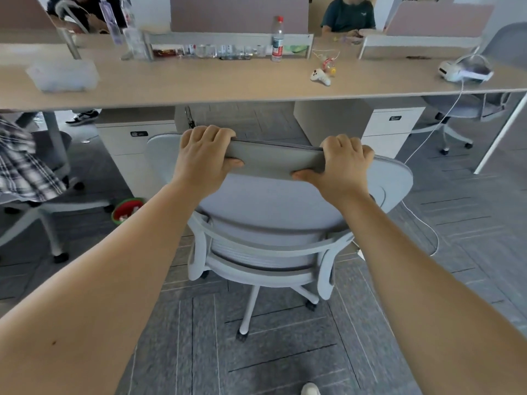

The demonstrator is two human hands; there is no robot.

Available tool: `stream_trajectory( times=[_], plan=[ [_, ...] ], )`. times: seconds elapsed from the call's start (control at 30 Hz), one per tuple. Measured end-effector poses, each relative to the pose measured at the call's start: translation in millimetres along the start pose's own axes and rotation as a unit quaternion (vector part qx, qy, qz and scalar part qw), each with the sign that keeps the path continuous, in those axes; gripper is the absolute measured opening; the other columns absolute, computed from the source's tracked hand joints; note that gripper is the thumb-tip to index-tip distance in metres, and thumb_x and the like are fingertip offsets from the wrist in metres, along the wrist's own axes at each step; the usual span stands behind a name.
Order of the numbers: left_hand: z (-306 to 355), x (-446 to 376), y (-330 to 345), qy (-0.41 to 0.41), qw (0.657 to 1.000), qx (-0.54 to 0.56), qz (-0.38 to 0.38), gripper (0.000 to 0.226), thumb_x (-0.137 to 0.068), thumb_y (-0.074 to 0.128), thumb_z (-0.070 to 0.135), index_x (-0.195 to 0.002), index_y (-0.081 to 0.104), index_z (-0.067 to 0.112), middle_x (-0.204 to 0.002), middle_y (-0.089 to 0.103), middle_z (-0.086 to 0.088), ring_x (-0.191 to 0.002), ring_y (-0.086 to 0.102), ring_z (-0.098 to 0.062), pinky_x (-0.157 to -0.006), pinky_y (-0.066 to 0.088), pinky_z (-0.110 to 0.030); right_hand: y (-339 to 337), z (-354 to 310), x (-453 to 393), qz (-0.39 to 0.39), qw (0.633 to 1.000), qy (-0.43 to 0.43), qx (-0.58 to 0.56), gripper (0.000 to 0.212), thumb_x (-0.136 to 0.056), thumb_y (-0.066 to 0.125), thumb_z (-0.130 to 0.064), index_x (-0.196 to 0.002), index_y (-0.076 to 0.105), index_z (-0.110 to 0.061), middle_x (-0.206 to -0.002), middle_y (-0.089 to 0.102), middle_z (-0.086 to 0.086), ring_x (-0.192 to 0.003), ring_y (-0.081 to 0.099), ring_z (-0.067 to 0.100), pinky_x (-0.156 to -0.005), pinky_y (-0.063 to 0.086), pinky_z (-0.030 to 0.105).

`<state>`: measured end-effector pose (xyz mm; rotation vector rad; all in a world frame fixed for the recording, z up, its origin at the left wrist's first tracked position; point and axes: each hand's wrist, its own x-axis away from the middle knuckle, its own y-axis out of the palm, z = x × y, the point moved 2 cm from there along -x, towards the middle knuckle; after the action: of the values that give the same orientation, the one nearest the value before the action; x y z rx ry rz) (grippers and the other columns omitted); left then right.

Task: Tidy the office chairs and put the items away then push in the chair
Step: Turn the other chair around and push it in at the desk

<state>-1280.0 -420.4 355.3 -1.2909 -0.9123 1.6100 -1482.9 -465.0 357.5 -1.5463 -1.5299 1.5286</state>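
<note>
Office w/ long desk (199, 84) at far side, grey carpet underfoot.
Both hands clamped on top edge of grey office chair (273, 201) backrest: left hand (204, 158) & right hand (343, 166), fingers over, thumbs under. Chair sits near desk, facing it, not tucked under.

arms (119, 269): bare, no sleeves | shoe (310, 389): white (toe only)

- Long desk (199, 86) spans the upper frame: a translucent box (63, 75) at left, water bottle (277, 39) centre, possibly a headset (464, 68) at right.
- Carpeted floor (285, 352) carries the grey chair (271, 223).
</note>
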Motion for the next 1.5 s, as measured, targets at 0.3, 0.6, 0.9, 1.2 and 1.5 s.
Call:
stream_trajectory(
  times=[0.3,0.6,0.9,1.2,1.5],
  plan=[
    [42,-94,44,-0.042,0.999,-0.02,0.001,0.05,-0.087,0.057,0.033,-0.129,0.048,0.007,-0.131,0.053,-0.013,-0.127,0.039,-0.032,-0.109,0.02,-0.038,20,75,-100,-0.019,0.999,-0.025,-0.028,0.059,-0.072,0.069,-0.051,-0.103,0.054,-0.004,-0.11,0.057,0.011,-0.108,0.044,0.029,-0.095,0.027,0.038],
    [61,-181,78,-0.094,0.995,-0.016,0.031,0.064,-0.07,0.061,0.051,-0.116,0.056,0.006,-0.12,0.06,-0.014,-0.119,0.046,-0.032,-0.106,0.025,-0.04,45,120,-197,-0.027,0.997,-0.06,-0.048,0.055,-0.071,0.07,-0.05,-0.101,0.054,-0.006,-0.107,0.056,0.009,-0.105,0.044,0.026,-0.094,0.025,0.037],
    [58,-281,118,-0.112,0.991,0.015,0.079,0.056,-0.071,0.073,0.044,-0.1,0.058,-0.002,-0.107,0.061,-0.018,-0.108,0.048,-0.033,-0.099,0.03,-0.04,79,147,-305,-0.032,0.994,-0.088,-0.062,0.051,-0.071,0.071,-0.047,-0.096,0.055,-0.005,-0.096,0.052,0.006,-0.102,0.045,0.026,-0.093,0.027,0.037],
    [33,-384,155,-0.128,0.99,0.003,0.066,0.053,-0.075,0.069,0.041,-0.101,0.056,-0.003,-0.108,0.057,-0.02,-0.106,0.045,-0.034,-0.095,0.031,-0.041,119,157,-421,-0.056,0.992,-0.11,-0.037,0.054,-0.074,0.068,-0.049,-0.1,0.055,-0.004,-0.107,0.057,0.012,-0.089,0.04,0.023,-0.079,0.026,0.034],
    [1,-466,178,-0.146,0.987,-0.01,0.067,0.049,-0.076,0.069,0.039,-0.1,0.055,-0.002,-0.107,0.056,-0.02,-0.104,0.044,-0.034,-0.094,0.029,-0.043,150,154,-505,-0.048,0.988,-0.133,-0.07,0.055,-0.072,0.072,-0.046,-0.099,0.056,-0.001,-0.105,0.059,0.015,-0.101,0.048,0.031,-0.087,0.032,0.04]
  ],
)
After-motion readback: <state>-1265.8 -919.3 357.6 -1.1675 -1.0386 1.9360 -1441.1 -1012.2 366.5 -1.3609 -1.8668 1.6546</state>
